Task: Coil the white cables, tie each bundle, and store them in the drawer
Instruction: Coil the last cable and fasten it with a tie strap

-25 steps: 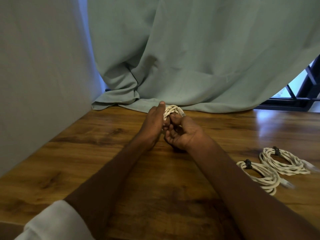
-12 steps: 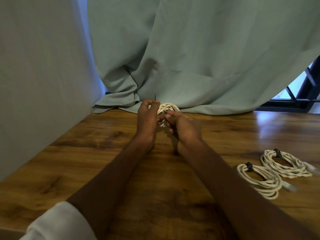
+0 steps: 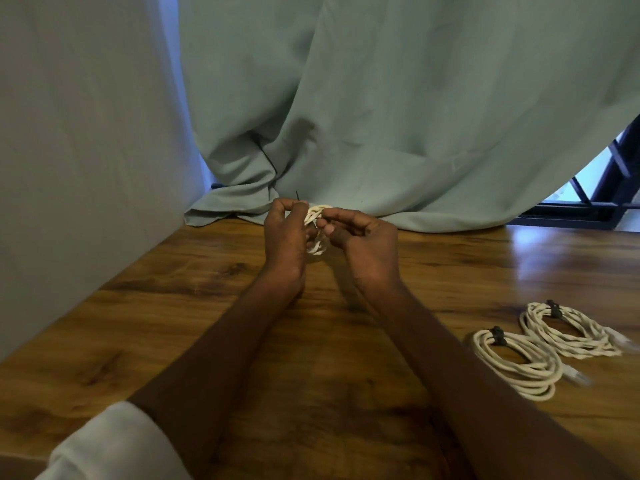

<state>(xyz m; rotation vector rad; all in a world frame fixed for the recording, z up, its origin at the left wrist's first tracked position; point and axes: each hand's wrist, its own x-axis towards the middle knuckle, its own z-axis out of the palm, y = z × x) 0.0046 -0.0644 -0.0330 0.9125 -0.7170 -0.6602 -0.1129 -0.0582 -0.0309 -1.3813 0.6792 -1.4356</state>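
A small coiled white cable is held upright between both hands above the wooden table, near its far edge. My left hand grips the coil's left side, and a thin black tie end sticks up from its fingertips. My right hand pinches the coil's top right with thumb and fingers. Most of the coil is hidden behind the hands. Two more coiled white cables, one nearer and one farther right, lie on the table, each bound with a black tie.
A pale green curtain hangs behind the table and bunches on its far edge. A grey wall bounds the left side. A dark window frame shows at the far right. No drawer is in view.
Both hands lifted the coil slightly and shifted apart. My left hand turned from thumb-up to pinching the black tie end above the coil; my right hand moved to the coil's top right.
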